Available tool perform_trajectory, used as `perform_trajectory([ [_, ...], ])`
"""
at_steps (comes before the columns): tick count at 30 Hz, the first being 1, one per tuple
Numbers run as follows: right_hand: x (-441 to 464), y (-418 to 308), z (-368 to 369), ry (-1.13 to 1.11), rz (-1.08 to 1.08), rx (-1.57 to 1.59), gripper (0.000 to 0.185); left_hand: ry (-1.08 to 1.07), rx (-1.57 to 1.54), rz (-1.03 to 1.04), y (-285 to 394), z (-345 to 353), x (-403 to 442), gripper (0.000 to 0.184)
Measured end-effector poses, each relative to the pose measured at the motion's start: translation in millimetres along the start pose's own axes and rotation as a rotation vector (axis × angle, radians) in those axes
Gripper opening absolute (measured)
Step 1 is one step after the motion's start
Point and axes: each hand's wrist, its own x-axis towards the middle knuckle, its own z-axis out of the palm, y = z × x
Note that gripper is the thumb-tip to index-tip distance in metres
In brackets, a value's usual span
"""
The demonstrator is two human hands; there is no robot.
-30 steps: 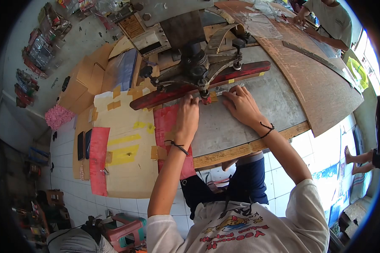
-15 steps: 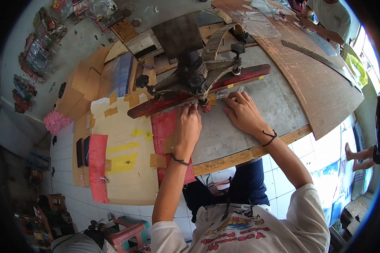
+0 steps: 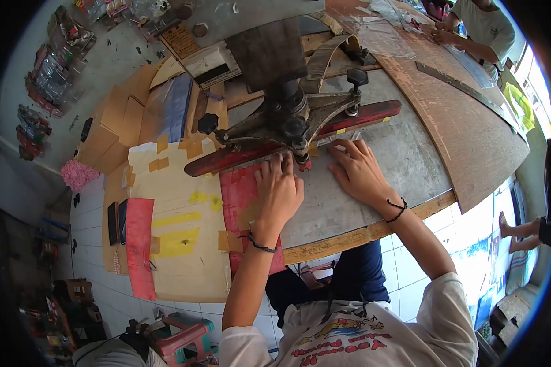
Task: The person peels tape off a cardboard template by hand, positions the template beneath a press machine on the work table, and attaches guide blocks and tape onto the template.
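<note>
Over the grey metal table top (image 3: 330, 214) hangs a machine head with black knobs (image 3: 294, 125) and a long dark red bar (image 3: 226, 160). My left hand (image 3: 278, 186) lies at the front edge of the bar, beside a red strip (image 3: 240, 186), its fingertips partly hidden and its fingers close together. My right hand (image 3: 358, 168) rests on the metal right of the centre, fingers bent and apart, its fingertips by a small clear plastic piece (image 3: 335, 145) near the bar. Whether it grips that piece is unclear.
A cream sheet with yellow tape (image 3: 171, 269) covers the table's left part, with two phones (image 3: 117, 223) beyond it. Cardboard boxes (image 3: 113, 125) stand at the back left. A brown board (image 3: 453, 110) lies on the right; another person (image 3: 480, 30) works behind it.
The view has shifted slightly, and the machine head appears nearer. My left hand has drawn back a little from the bar, its fingers more spread on the thumb side. My right hand stays near the clear piece.
</note>
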Motion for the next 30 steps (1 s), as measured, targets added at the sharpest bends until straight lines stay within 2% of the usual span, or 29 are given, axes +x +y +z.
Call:
perform_trajectory([
  [6,1,-1,-1,-0.016,0.001,-0.001,0.035,-0.054,-0.031,-0.012,-1,0,1,0.039],
  [9,1,-1,-2,-0.02,0.005,-0.002,0.036,-0.051,0.048,0.015,-1,0,1,0.054],
  [30,2,3,9,0.033,0.06,-0.059,0.043,-0.047,0.003,0.032,3,4,1,0.049],
])
